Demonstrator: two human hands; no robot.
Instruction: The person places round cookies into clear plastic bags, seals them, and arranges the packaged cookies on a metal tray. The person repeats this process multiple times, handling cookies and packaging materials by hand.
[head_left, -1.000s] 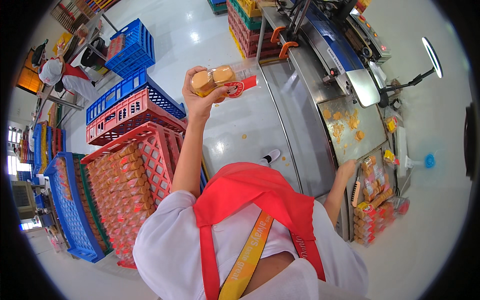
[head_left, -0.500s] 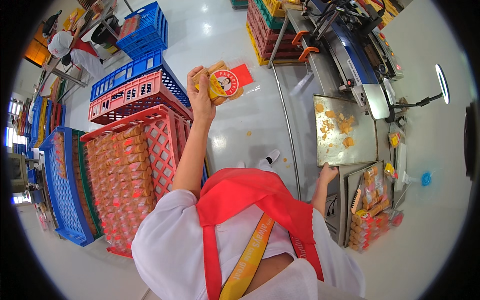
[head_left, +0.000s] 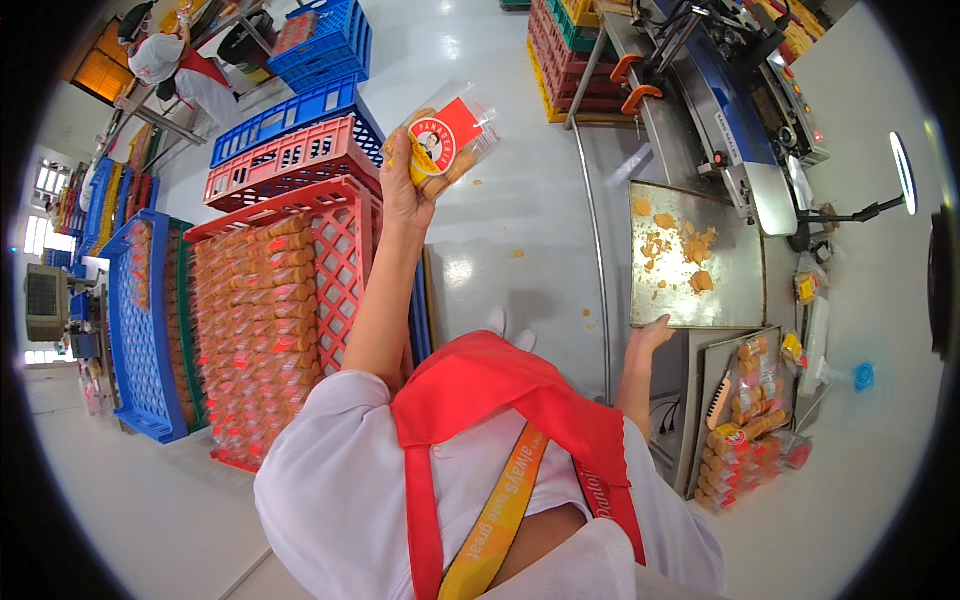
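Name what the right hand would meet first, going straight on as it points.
Probably the metal tray of crumbs; the right hand is at its near edge, though depth is unclear.

Clear pack (head_left: 462,165) in my left hand (head_left: 405,195): round red label (head_left: 433,147), pale lettering arched along its rim. My yellow strap (head_left: 508,475) and red strap (head_left: 607,485): pale lettering lengthwise. Blue machine (head_left: 752,142): white sticker (head_left: 727,137), dark print.

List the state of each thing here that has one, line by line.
Left hand: gripping biscuit packet
Biscuit packet: raised, label toward camera; whether sealed, unclear
Right hand: at the edge of the metal tray
Metal tray: bearing scattered, broken biscuit pieces
Red crate: holding rows of packets
Ring lamp: apparently lit
Blue machine: whether running, unclear
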